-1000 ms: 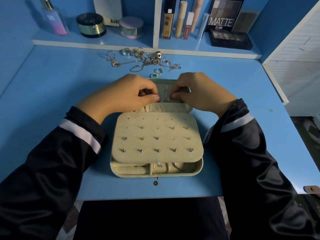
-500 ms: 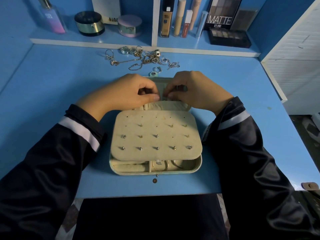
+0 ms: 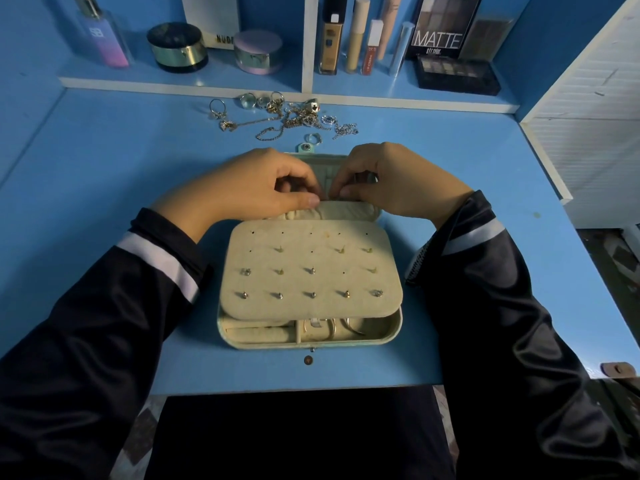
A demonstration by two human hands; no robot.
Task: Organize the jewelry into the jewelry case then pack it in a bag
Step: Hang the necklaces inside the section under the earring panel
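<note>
Head view: pale green fabric jewelry case (image 3: 395,329) with beige velvet lining lies open mid blue tabletop (image 3: 104,174). Beige stud-earring panel (image 3: 298,259) partly filled. Left hand (image 3: 249,183) and right hand (image 3: 391,181) curled, fingertips together at lid lining; cannot tell what they pinch. Tangled pile of silver and gold rings and chains (image 3: 291,120) unpacked near shelf. No bag seen. Judged under halfway.

I've got bare desk (image 3: 104,174) left and right of the jewelry case (image 3: 311,265). Far side blocked: left hand (image 3: 249,188) and right hand (image 3: 391,181) over the lid (image 3: 327,171), loose jewelry pile (image 3: 294,121) just beyond, shelf (image 3: 207,86) edge behind.
</note>
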